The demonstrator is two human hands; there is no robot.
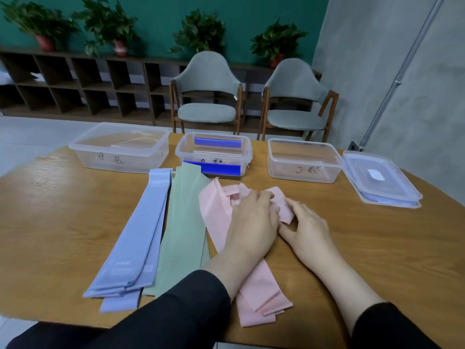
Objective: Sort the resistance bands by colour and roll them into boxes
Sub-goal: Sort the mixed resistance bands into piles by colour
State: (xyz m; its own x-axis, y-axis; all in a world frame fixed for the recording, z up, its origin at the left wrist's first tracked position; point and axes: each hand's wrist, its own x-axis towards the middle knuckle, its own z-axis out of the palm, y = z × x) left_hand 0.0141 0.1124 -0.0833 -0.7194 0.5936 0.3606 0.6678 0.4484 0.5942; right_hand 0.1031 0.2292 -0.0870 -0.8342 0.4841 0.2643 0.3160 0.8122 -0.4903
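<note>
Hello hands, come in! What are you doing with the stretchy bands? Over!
Left hand and right hand both gripping flat pink rubber bands, rolling. Three clear plastic boxes open. Nothing blocking.

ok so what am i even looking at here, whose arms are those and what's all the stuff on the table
This is one picture from a camera worn on a person's head, looking down at their own two hands. There is no machine here. On the wooden table lie three flat piles of stretchy exercise bands: blue bands, green bands and pink bands. The left hand and right hand are together on the far end of a pink band, gripping the bunched-up part, apparently rolling it. Behind stand three clear plastic boxes, all open, and loose lids lie at the right.
</note>
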